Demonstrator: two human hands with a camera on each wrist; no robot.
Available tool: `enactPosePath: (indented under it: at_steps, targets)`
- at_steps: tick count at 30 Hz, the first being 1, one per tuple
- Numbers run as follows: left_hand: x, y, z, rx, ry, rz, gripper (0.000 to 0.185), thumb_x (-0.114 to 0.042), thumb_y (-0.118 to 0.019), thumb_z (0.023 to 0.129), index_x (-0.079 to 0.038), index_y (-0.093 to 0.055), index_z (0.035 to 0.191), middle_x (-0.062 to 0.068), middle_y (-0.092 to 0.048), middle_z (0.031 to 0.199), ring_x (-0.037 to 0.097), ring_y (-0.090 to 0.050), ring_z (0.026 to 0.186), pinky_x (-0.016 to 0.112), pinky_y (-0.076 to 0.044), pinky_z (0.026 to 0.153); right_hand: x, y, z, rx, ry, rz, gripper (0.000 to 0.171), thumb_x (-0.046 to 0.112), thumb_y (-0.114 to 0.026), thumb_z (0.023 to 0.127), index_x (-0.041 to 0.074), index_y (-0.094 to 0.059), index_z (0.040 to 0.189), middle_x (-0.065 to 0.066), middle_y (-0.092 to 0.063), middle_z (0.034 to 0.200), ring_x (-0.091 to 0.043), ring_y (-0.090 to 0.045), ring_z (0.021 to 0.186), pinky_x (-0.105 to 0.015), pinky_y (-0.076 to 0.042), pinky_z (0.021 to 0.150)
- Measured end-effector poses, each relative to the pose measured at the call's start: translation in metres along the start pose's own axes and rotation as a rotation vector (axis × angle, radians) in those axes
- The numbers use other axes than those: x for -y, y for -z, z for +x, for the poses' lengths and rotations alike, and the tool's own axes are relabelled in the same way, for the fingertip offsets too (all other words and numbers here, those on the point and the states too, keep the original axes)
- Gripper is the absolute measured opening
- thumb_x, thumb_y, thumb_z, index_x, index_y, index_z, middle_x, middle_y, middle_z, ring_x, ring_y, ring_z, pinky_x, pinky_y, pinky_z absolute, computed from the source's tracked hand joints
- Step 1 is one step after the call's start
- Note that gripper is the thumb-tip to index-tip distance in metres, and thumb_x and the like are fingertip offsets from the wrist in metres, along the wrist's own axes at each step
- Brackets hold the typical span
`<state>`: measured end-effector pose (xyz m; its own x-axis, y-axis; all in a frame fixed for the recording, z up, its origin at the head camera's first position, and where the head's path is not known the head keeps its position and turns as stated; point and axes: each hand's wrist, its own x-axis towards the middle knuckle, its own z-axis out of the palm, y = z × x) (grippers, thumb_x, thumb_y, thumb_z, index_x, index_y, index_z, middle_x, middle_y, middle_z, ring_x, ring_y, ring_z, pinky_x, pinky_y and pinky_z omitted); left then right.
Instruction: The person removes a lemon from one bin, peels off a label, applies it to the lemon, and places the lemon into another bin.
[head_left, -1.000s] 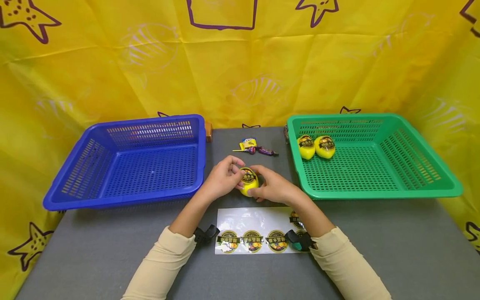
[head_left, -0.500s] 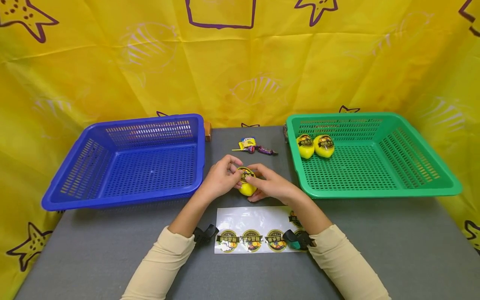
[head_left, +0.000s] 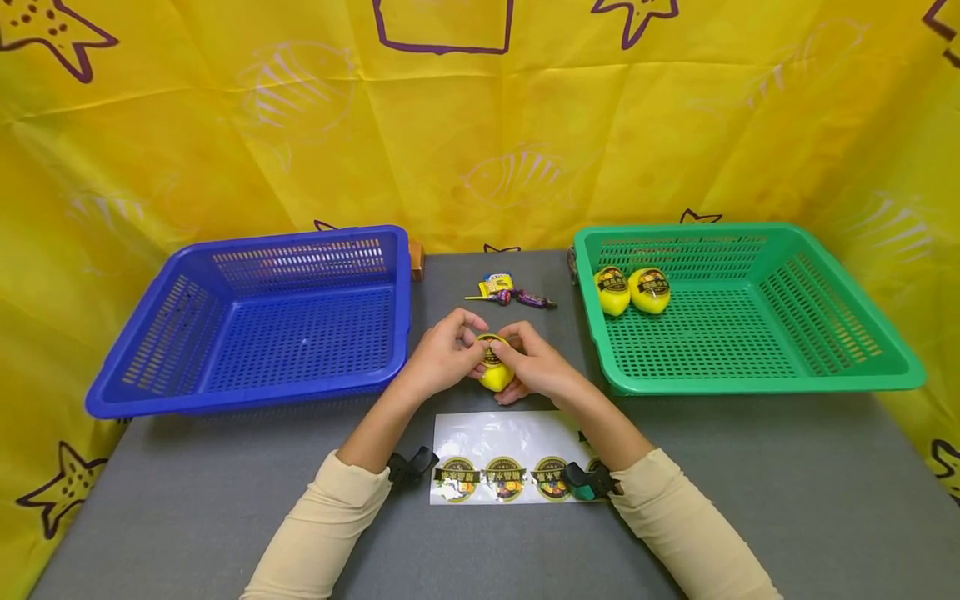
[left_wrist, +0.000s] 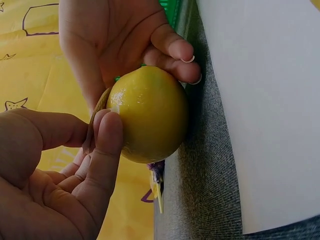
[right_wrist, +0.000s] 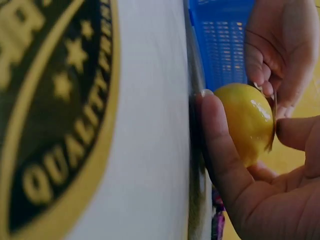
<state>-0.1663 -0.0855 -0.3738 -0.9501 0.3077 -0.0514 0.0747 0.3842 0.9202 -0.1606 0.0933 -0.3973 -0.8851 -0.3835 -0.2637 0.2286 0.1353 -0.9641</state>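
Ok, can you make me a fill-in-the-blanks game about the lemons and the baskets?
1. Both hands hold one yellow ____.
2. Two lemons lie in the ____ basket.
3. The blue basket holds ____ lemons.
4. The sticker sheet lies on the ____ table.

Missing words: lemon; green; no; grey

The right hand is now closer to the left hand than it was a second ago, and its fingers now lie over the top of the yellow lemon. Less of the round sticker on the lemon shows now, because the fingers of both hands cover more of it. The right wrist now sits further over the sticker sheet, so the sticker at that end of the sheet is more hidden than before.
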Motion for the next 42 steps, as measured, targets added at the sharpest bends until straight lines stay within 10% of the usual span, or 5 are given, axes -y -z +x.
enactPosePath:
  at_steps: [25,42]
  targets:
    - [0.006,0.000,0.001,0.031,0.015,0.156,0.028,-0.018,-0.069,0.096,-0.005,-0.058,0.119,0.009,-0.064,0.067,0.020,-0.062,0.052,0.033,-0.053,0.052,-0.004,0.010,0.001,0.104,-0.060,0.077,0.035,0.019,-0.040,0.109,0.013,-0.036,0.143,-0.022,-0.048,0.124,-0.031,-0.069,0.066,-0.039,-0.060,0.061]
    - [0.022,-0.002,0.007,0.177,0.179,-0.278,0.030,-0.007,-0.052,0.104,-0.001,-0.043,0.133,0.015,-0.056,0.077,0.020,-0.064,0.058,0.040,-0.060,0.063,-0.017,0.026,0.004,0.206,-0.019,0.261,0.039,0.014,-0.034,0.110,0.008,-0.035,0.149,-0.027,-0.055,0.122,-0.035,-0.072,0.075,-0.046,-0.060,0.071]
